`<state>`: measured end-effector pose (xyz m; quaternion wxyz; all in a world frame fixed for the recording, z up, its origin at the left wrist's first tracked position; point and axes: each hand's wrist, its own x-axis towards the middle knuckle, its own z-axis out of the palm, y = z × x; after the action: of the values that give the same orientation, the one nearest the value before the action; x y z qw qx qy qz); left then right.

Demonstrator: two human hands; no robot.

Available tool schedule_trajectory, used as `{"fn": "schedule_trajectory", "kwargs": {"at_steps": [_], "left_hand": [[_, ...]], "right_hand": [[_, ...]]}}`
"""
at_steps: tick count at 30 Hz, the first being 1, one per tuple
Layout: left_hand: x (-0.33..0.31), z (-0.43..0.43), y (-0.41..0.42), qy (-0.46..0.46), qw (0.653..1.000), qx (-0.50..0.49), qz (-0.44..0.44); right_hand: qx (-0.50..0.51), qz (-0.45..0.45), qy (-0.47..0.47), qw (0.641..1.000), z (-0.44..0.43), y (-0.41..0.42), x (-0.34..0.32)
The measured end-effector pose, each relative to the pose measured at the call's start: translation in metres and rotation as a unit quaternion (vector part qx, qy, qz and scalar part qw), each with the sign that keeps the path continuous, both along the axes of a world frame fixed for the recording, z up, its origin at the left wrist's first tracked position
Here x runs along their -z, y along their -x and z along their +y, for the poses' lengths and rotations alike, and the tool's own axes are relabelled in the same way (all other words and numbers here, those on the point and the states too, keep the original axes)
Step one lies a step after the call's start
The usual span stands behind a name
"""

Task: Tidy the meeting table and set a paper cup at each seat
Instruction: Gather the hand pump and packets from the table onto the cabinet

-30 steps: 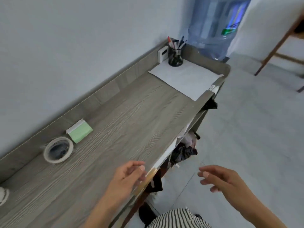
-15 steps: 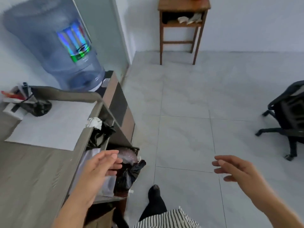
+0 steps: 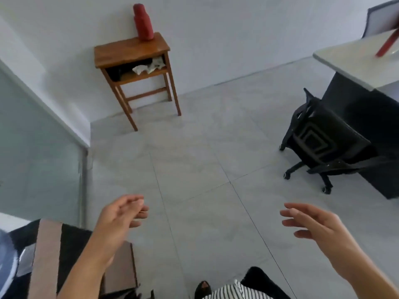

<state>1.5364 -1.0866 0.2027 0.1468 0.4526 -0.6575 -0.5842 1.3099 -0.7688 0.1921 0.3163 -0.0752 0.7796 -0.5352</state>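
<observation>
Left hand [image 3: 123, 214] and right hand [image 3: 313, 223], both empty, fingers loosely spread, over the floor [image 3: 205, 147] nearer the viewer than the wooden stand [image 3: 131, 50]; red flask [image 3: 143, 22] upright on the stand; white tabletop [image 3: 354, 61] well right of the stand, cut off by the frame edge; red item [image 3: 386, 45] on it, blurred and cropped, unidentifiable; black chair [image 3: 323, 134] right of the stand, beside the tabletop.

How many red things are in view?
2: a flask on the wooden table by the wall, and a red object on the white table, cut off.
</observation>
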Motion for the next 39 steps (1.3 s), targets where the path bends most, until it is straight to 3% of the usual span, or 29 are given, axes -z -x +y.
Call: {"fn": "schedule_trajectory", "kwargs": {"at_steps": [9, 15, 23, 29, 39], "left_hand": [[0.014, -0.093, 0.24, 0.002, 0.994, 0.107, 0.01], [-0.001, -0.145, 0.363, -0.003, 0.99, 0.139, -0.024], [0.007, -0.246, 0.478, -0.002, 0.999, 0.038, -0.005], [0.025, -0.354, 0.618, -0.012, 0.999, 0.037, -0.013], [-0.015, -0.484, 0.913, 0.008, 0.98, 0.198, -0.001]], "right_hand": [[0.1, -0.015, 0.011, 0.995, -0.058, 0.17, 0.016], [0.072, 0.009, -0.019, 0.997, -0.134, 0.33, 0.008], [0.016, 0.042, 0.013, 0.999, -0.258, 0.499, -0.004], [0.058, 0.024, -0.011, 0.998, -0.342, 0.618, 0.02], [0.176, 0.023, 0.005, 0.984, -0.421, 0.791, -0.002]]}}
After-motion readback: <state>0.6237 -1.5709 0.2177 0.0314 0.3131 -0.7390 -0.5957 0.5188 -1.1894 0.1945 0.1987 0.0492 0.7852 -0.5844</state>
